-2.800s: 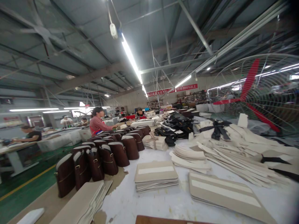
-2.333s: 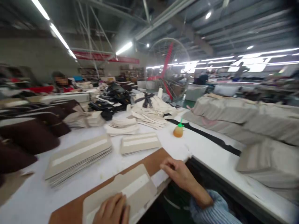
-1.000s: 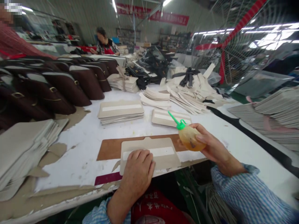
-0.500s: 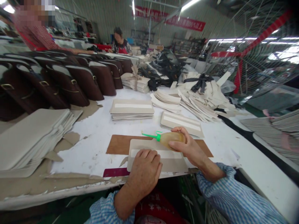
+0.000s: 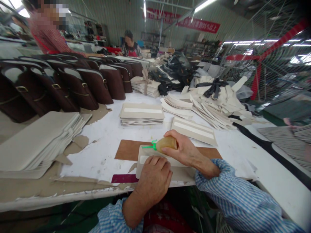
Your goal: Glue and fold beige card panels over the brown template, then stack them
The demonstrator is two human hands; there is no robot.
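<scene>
At the table edge, right hand point(image 5: 184, 150) clamped on glue bottle point(image 5: 166, 144), left hand point(image 5: 155, 176) flat on the beige panel point(image 5: 143, 154); a hard squeeze could flood it

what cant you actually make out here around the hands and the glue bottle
Head view only:
- Nozzle tip of the squeeze bottle: too small to tell whether it touches the beige panel.
- Much of that panel: covered by the left hand and right hand.
- Maroon piece: partly hidden under the panel.
- Banner text: too small and blurred.
- Fan: cut off by the right edge.
</scene>
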